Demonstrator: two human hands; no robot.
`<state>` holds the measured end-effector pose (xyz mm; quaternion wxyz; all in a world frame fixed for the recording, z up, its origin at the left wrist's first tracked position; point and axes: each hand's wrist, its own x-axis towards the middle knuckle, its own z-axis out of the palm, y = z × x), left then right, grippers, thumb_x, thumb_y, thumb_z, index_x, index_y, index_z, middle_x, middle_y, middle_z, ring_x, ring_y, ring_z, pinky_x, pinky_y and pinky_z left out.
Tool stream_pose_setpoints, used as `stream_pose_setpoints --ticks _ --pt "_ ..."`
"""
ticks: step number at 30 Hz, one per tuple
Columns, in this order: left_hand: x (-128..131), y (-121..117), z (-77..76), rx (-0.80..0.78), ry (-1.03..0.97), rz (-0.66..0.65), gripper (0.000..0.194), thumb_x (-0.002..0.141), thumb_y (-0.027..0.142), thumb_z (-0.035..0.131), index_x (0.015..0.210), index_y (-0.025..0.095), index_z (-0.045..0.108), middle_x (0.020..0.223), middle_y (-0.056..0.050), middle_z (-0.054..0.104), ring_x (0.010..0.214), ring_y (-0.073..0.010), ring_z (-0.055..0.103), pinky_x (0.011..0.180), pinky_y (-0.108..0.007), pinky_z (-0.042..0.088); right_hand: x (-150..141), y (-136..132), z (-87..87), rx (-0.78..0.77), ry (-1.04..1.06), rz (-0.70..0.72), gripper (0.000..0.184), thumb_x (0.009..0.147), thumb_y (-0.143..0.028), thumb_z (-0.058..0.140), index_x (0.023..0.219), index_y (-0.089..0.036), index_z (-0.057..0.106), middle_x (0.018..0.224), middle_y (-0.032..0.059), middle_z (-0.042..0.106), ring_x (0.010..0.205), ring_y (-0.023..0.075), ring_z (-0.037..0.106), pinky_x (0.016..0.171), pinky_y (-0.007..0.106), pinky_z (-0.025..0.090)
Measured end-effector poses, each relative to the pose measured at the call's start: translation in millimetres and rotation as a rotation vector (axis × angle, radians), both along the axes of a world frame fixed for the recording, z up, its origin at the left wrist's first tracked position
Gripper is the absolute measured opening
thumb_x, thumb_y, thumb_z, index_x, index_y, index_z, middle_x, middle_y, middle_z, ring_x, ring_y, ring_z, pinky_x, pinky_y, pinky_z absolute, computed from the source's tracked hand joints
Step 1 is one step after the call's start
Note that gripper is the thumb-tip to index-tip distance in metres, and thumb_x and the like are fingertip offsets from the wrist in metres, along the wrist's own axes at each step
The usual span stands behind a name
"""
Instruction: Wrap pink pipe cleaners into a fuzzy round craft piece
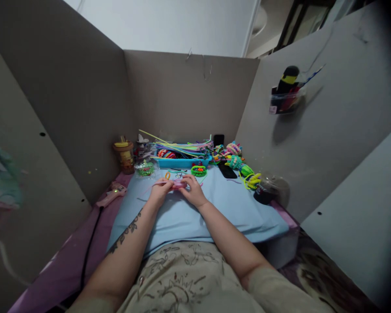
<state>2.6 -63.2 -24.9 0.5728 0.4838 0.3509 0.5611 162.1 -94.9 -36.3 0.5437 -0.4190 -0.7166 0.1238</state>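
Observation:
Between my hands is a small pink coiled piece [178,184], apparently wound from fuzzy pipe cleaner. My left hand [160,192] pinches its left side, and a loose pink strand trails out to the left past the fingers. On the other side, my right hand [194,191] closes thumb and fingers on the coil's right edge. Just beyond the hands lie an orange loop [167,175] and a green round pipe-cleaner piece [199,171] with coloured bits in its middle. The fingers hide part of the pink piece.
At the back, a blue tray [182,163] holds many pipe cleaners. A pink glue gun [112,194] and a drink cup [124,155] stand left. Right are a black phone [227,170], colourful pipe-cleaner pieces [234,161] and a dark cup [266,191]. Panels enclose the blue-covered table [182,221].

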Motion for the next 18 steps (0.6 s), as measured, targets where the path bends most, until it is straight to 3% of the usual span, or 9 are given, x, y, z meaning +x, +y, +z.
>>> stream_pose_setpoints --ticks 5,12,18 --pt "0.1 -1.2 1.1 0.000 -0.010 -0.020 0.032 0.055 0.034 0.079 0.058 0.016 0.052 0.059 0.000 0.061 0.060 -0.0130 0.060 0.061 -0.025 0.050 0.2 0.5 -0.3 0.015 0.014 -0.004 0.020 0.073 -0.016 0.065 0.091 -0.025 0.064 0.111 0.0078 0.055 0.112 0.0240 0.052 0.100 0.043 0.042" --pt "-0.2 1.0 -3.0 0.011 0.008 -0.031 0.029 0.058 0.032 0.078 0.059 0.016 0.054 0.059 0.000 0.062 0.059 -0.0124 0.059 0.060 -0.025 0.049 -0.8 0.8 -1.7 0.051 -0.033 0.037 0.030 0.077 -0.015 0.062 0.104 -0.026 0.067 0.128 0.0088 0.049 0.117 0.0226 0.050 0.104 0.041 0.040" --pt "-0.6 5.1 -8.8 0.029 0.033 -0.017 0.026 0.059 0.030 0.077 0.060 0.015 0.056 0.057 0.001 0.061 0.055 -0.0111 0.057 0.057 -0.022 0.046 -1.4 1.7 -2.2 0.047 -0.014 0.032 0.022 0.077 -0.016 0.064 0.096 -0.027 0.070 0.127 0.0078 0.049 0.111 0.0220 0.052 0.102 0.041 0.042"
